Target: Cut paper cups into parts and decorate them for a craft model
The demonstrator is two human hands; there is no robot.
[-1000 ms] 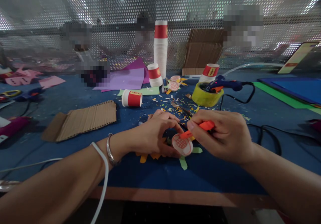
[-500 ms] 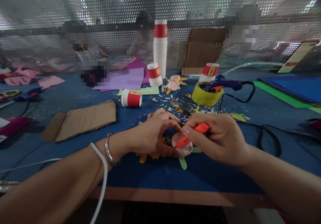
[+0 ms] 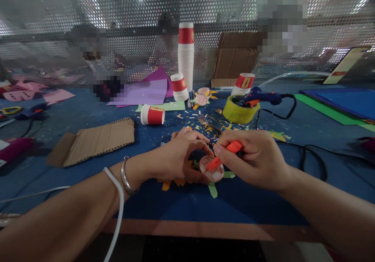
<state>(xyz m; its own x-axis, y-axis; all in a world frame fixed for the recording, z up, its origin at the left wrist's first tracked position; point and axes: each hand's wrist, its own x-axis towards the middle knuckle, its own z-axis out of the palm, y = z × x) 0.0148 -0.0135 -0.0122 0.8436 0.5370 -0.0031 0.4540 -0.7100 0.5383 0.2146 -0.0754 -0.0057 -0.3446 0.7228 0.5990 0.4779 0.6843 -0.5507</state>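
Left hand: the left hand [image 3: 187,156] is curling its thumb and fingers and gripping the round disc [image 3: 215,174] by its near-left edge
Right hand: the right hand [image 3: 254,158] is closing around the orange-red marker [image 3: 234,146], which is slanting down toward the disc
Disc: it is sitting between the two hands, showing red lines on white, with the marker's tip meeting its face
Green strips: the green paper strips [image 3: 213,190] are sticking out from beneath the disc
Orange pieces: the orange paper pieces [image 3: 166,185] are poking out below the left hand
Cups: the cup stack [image 3: 185,58] is standing behind the paper scraps [image 3: 202,123], while one red-and-white cup [image 3: 155,115] is lying on its side
Tape: the yellow tape roll [image 3: 240,113] is supporting the blue glue gun [image 3: 268,97]
Cardboard: the corrugated piece [image 3: 102,139] is lying on the blue table [image 3: 175,209], beyond the left forearm
Wrist: a silver bracelet [image 3: 125,176] is circling the left wrist, and a white cable [image 3: 119,211] is passing over the forearm
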